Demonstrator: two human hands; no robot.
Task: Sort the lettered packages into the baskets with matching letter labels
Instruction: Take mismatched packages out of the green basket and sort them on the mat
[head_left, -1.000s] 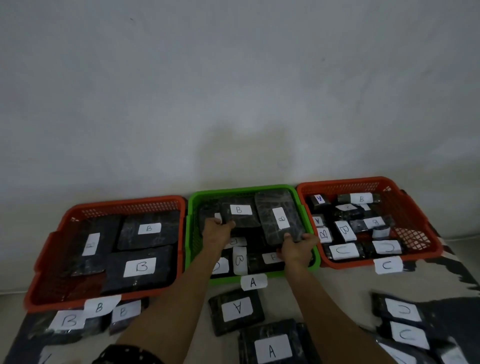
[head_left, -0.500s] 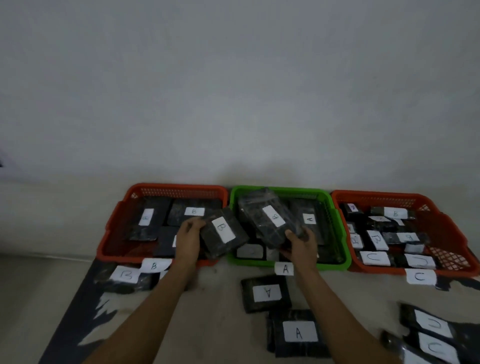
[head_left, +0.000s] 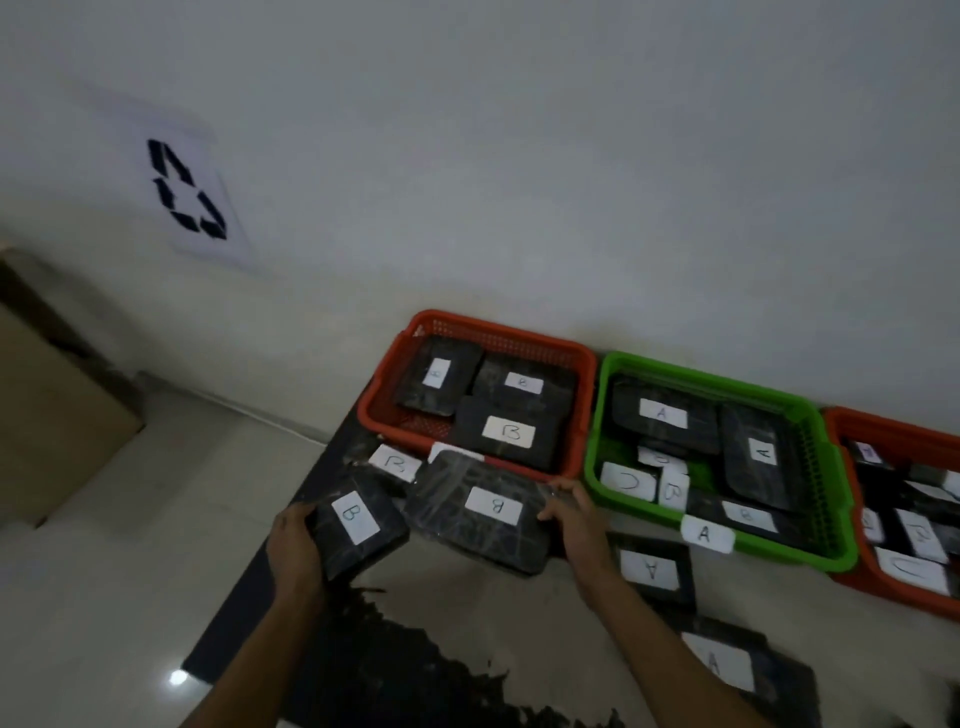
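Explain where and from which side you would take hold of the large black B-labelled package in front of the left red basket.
Grip the large black plastic-wrapped package by its short right edge, coming from the right, as the right hand does. It is flat and wide, so an edge pinch probably suits best; the smaller black B package crowds its left.

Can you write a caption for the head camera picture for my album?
Two hands each hold a B package near the orange B basket.

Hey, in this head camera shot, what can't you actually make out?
- Right red basket: cut off by the frame's right edge; its label is out of view.
- Left red basket label: covered by the B package in the right hand.
- Left hand fingers: hidden under its B package.
- Small labels in the green basket: blurred.
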